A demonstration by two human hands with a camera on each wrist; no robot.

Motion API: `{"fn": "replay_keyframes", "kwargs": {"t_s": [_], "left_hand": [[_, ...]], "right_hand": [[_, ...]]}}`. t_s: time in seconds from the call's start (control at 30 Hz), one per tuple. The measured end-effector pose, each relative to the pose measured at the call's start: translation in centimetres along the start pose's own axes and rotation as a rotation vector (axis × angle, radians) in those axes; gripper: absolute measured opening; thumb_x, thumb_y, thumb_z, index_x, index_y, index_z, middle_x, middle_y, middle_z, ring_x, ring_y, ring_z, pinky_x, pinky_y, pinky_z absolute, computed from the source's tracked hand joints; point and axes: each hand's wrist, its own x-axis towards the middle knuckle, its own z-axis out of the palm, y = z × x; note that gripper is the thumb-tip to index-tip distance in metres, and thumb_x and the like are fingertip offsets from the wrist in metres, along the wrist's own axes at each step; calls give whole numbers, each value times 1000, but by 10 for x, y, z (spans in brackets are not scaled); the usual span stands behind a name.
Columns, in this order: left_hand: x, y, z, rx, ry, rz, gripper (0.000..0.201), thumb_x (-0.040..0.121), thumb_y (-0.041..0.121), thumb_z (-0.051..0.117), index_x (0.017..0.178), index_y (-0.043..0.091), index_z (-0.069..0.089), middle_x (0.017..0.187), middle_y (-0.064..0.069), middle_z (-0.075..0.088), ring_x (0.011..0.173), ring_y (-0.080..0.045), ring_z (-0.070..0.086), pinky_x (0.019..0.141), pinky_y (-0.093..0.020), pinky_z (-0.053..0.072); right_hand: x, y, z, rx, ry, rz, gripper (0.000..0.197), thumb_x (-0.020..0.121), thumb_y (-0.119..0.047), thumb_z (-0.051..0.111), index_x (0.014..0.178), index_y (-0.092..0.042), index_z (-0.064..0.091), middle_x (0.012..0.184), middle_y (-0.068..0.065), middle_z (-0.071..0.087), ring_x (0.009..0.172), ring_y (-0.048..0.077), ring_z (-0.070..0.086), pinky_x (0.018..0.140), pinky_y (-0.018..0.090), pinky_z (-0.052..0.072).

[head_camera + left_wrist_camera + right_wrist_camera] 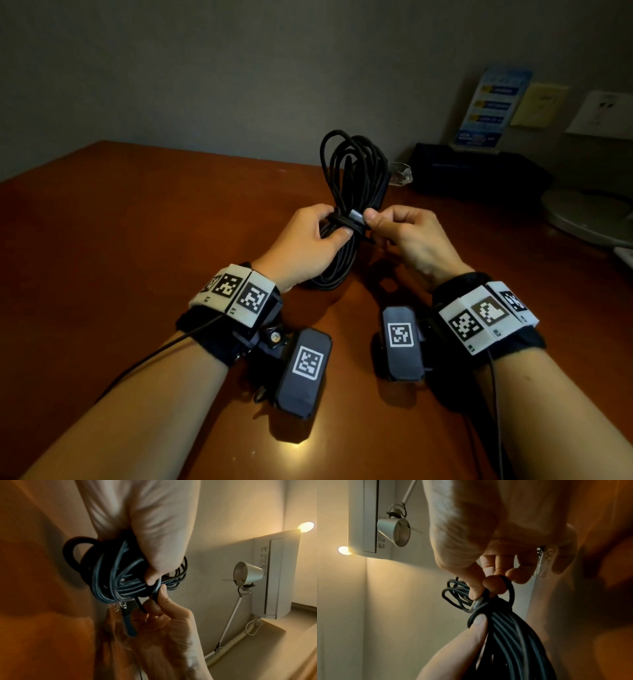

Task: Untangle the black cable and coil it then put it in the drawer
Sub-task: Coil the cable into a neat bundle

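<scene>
The black cable (352,171) is gathered into a long coil held above the wooden table (120,222). My left hand (318,233) grips the coil (116,574) at its middle, thumb pressed over the strands. My right hand (383,222) pinches the cable's end (501,586) with its metal plug (356,216) and holds it across the bundle (513,635). The coil's upper loops stand up beyond the hands; the lower loops hang toward the table under my left wrist. No drawer is in view.
A black box (479,171) sits at the table's back right, with a blue card (493,106) and paper notes on the wall behind. A round grey lamp base (589,216) stands at the right edge. A clear plastic piece (400,173) lies behind the coil.
</scene>
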Motion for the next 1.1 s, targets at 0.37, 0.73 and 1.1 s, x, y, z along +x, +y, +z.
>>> {"fn": "replay_keyframes", "kwargs": {"t_s": [0.37, 0.73, 1.1], "left_hand": [[1, 3, -3, 76, -44, 30, 62, 75, 50, 66, 129, 24, 53, 129, -1, 57, 122, -16, 53, 104, -40, 44], [5, 5, -8, -366, 52, -261, 44, 77, 44, 68, 107, 13, 62, 109, -9, 69, 103, -26, 65, 89, -40, 49], [-1, 7, -11, -599, -172, -461, 56, 75, 33, 70, 120, 1, 63, 122, -26, 63, 111, -46, 60, 95, -67, 44]], "right_hand": [[0, 6, -2, -28, 86, 53, 26, 80, -23, 78, 81, -15, 54, 70, 2, 59, 64, 18, 54, 61, 33, 46], [-3, -4, 18, 89, 58, -134, 20, 81, -12, 76, 87, -4, 58, 67, 5, 53, 62, 13, 55, 59, 23, 51], [-3, -2, 14, 18, -24, -209, 10, 79, -10, 76, 83, -5, 69, 79, 11, 65, 69, 9, 60, 67, 18, 51]]}}
